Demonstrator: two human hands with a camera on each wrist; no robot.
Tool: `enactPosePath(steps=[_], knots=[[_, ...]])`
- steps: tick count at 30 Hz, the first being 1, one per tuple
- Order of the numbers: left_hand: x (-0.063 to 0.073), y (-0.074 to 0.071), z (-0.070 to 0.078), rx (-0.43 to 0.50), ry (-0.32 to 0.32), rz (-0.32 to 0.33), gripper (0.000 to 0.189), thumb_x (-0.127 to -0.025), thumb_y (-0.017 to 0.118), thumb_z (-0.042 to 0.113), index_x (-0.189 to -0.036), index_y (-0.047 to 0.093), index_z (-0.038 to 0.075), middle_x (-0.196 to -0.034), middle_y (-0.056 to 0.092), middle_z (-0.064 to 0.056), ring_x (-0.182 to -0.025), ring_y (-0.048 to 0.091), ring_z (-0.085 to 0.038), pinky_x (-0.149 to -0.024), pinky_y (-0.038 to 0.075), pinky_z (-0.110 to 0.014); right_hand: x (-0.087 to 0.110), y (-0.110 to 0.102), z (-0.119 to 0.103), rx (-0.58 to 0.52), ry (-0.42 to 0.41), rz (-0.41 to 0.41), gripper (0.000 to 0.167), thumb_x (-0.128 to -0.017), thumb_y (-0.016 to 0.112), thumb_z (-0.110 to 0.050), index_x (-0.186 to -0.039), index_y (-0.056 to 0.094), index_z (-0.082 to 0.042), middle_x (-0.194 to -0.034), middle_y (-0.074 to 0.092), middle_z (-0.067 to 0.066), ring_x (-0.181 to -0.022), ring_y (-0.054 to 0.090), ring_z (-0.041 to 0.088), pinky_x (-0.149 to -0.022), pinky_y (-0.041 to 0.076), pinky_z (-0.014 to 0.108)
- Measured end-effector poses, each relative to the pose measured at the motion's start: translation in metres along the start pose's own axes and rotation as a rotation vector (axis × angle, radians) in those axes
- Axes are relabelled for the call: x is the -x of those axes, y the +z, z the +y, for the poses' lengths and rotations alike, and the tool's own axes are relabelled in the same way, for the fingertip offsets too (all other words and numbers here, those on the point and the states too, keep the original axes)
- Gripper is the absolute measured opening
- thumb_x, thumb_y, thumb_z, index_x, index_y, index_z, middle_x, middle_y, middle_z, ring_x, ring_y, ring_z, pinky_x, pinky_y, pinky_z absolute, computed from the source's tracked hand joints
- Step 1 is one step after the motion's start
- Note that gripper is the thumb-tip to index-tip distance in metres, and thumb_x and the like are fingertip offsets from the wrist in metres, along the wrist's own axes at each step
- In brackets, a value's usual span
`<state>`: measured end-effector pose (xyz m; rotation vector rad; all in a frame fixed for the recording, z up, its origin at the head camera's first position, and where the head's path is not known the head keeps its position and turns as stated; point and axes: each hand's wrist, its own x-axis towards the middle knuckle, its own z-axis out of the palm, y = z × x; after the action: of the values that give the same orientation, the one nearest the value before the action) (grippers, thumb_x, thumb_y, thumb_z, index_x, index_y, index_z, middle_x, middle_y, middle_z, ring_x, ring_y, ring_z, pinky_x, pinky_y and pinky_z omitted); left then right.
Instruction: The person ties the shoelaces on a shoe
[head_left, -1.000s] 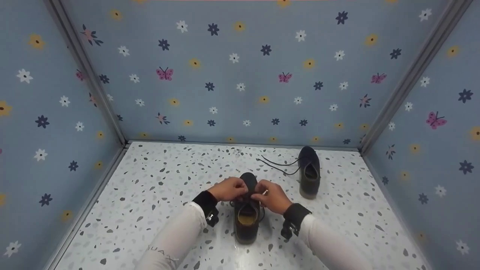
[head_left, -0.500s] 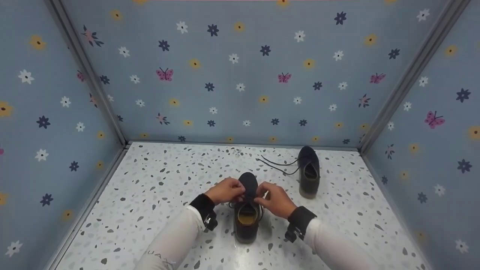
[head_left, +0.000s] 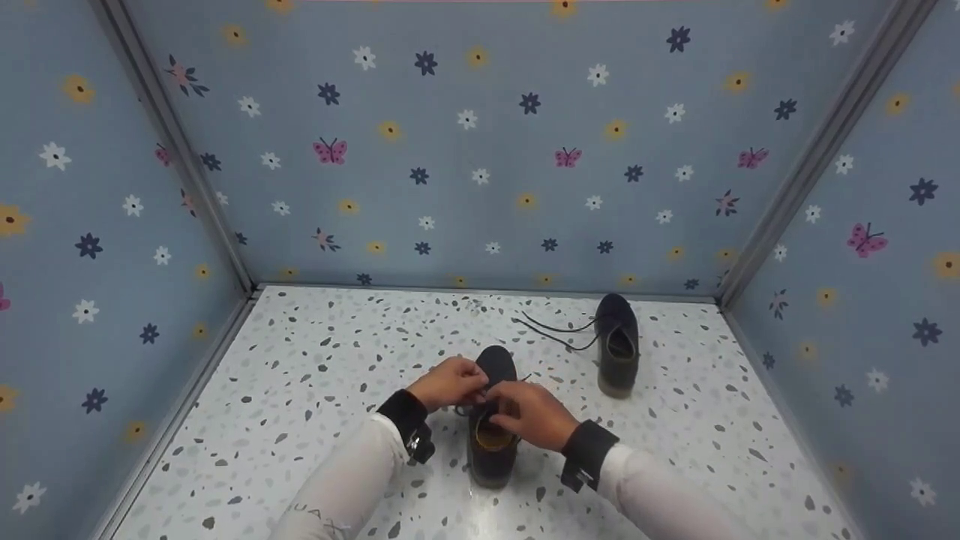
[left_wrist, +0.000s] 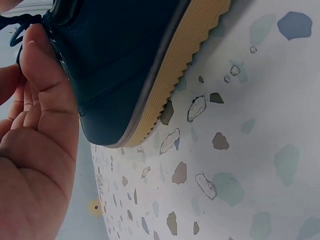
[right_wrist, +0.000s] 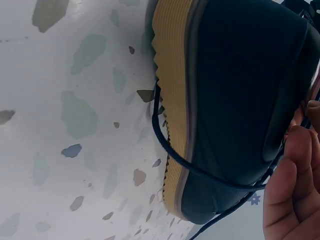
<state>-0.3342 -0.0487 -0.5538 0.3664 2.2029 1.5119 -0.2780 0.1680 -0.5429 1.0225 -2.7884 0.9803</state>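
Note:
A dark lace-up shoe (head_left: 493,469) stands on the floor, toe towards the back wall; the wrist views show its dark blue upper and ridged tan sole. On its left side my left hand (head_left: 450,384) pinches a dark shoelace (left_wrist: 20,20) between thumb and finger, close to the eyelets. My right hand (head_left: 536,412) is over the shoe's opening, fingers curled and thumb tip against them, with lace at the fingertips. In the right wrist view a loose shoelace (right_wrist: 175,157) loops down over the upper and sole. The right hand hides part of the tongue and opening.
A second dark shoe (head_left: 619,375) stands farther back to the right, its untied laces (head_left: 551,327) stretched leftwards on the floor. Speckled white floor (head_left: 337,337) surrounds both shoes. Blue flowered panels (head_left: 480,150) enclose the back and both sides.
My right hand has moved from the shoe's right edge leftwards and nearer, over the opening. The left hand has shifted slightly left of the lacing. The shoe stays in place.

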Motion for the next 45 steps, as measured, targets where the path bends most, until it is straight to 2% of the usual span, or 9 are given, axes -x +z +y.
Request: enactPosePath(steps=[5, 13, 20, 26, 30, 35, 41, 45], knots=[[-0.002, 0.0, -0.001, 0.021, -0.002, -0.013, 0.015, -0.102, 0.063, 0.017, -0.098, 0.07, 0.005, -0.082, 0.069, 0.001, -0.073, 0.066, -0.01, -0.069, 0.058, -0.027, -0.003, 0.003, -0.002, 0.004, 0.022, -0.013, 0.029, -0.092, 0.079, -0.019, -0.12, 0.073, -0.018, -0.093, 0.073, -0.003, -0.079, 0.063, 0.003, -0.073, 0.054, 0.023], [-0.001, -0.001, -0.001, 0.018, -0.012, -0.017, 0.017, -0.103, 0.062, 0.018, -0.101, 0.072, 0.005, -0.092, 0.075, -0.001, -0.078, 0.07, -0.01, -0.07, 0.059, -0.025, -0.004, 0.008, 0.0, 0.008, 0.007, 0.004, 0.024, -0.09, 0.081, -0.017, -0.113, 0.074, -0.017, -0.09, 0.073, -0.002, -0.076, 0.062, 0.003, -0.07, 0.054, 0.022], [0.001, -0.003, -0.002, 0.02, -0.02, -0.019, 0.018, -0.104, 0.061, 0.019, -0.102, 0.071, 0.004, -0.093, 0.074, -0.002, -0.078, 0.069, -0.011, -0.073, 0.06, -0.028, -0.006, 0.011, 0.0, 0.027, 0.034, -0.014, 0.026, -0.091, 0.08, -0.019, -0.117, 0.074, -0.019, -0.089, 0.072, -0.004, -0.074, 0.061, 0.002, -0.068, 0.054, 0.021], [0.002, -0.002, -0.002, 0.066, -0.015, -0.042, 0.019, -0.104, 0.06, 0.016, -0.104, 0.07, 0.001, -0.093, 0.078, -0.008, -0.074, 0.071, -0.012, -0.072, 0.062, -0.029, -0.003, 0.012, 0.003, 0.035, 0.015, 0.021, 0.011, -0.089, 0.08, -0.015, -0.096, 0.072, -0.017, -0.088, 0.072, -0.001, -0.077, 0.064, 0.005, -0.071, 0.055, 0.021], [0.001, -0.002, -0.002, 0.079, -0.013, -0.036, 0.017, -0.104, 0.061, 0.016, -0.101, 0.07, 0.002, -0.088, 0.075, -0.005, -0.072, 0.07, -0.011, -0.068, 0.06, -0.025, 0.002, 0.011, 0.009, -0.012, -0.008, 0.069, 0.012, -0.088, 0.078, -0.009, -0.09, 0.067, -0.015, -0.086, 0.07, -0.001, -0.078, 0.064, 0.005, -0.071, 0.056, 0.022], [0.001, -0.001, -0.004, 0.088, -0.003, -0.025, 0.018, -0.104, 0.061, 0.016, -0.102, 0.069, 0.001, -0.089, 0.075, -0.006, -0.073, 0.069, -0.011, -0.069, 0.061, -0.027, 0.01, 0.008, 0.021, -0.07, -0.012, 0.113, 0.018, -0.085, 0.072, 0.0, -0.091, 0.062, -0.014, -0.084, 0.065, -0.004, -0.073, 0.057, 0.002, -0.066, 0.053, 0.022], [0.002, -0.002, -0.005, 0.075, -0.013, -0.009, 0.019, -0.105, 0.06, 0.017, -0.104, 0.068, 0.0, -0.092, 0.074, -0.007, -0.076, 0.069, -0.011, -0.069, 0.06, -0.027, 0.012, 0.004, 0.031, -0.136, 0.035, 0.14, 0.02, -0.082, 0.067, 0.002, -0.093, 0.059, -0.014, -0.082, 0.061, -0.006, -0.07, 0.052, 0.002, -0.063, 0.046, 0.02], [0.001, -0.002, -0.005, 0.059, -0.011, 0.002, 0.017, -0.105, 0.06, 0.018, -0.103, 0.068, 0.003, -0.091, 0.074, -0.005, -0.076, 0.069, -0.011, -0.069, 0.06, -0.028, 0.012, 0.002, 0.036, -0.222, 0.059, 0.144, 0.019, -0.083, 0.064, 0.004, -0.094, 0.061, -0.013, -0.081, 0.063, -0.002, -0.07, 0.054, 0.003, -0.064, 0.048, 0.021]])
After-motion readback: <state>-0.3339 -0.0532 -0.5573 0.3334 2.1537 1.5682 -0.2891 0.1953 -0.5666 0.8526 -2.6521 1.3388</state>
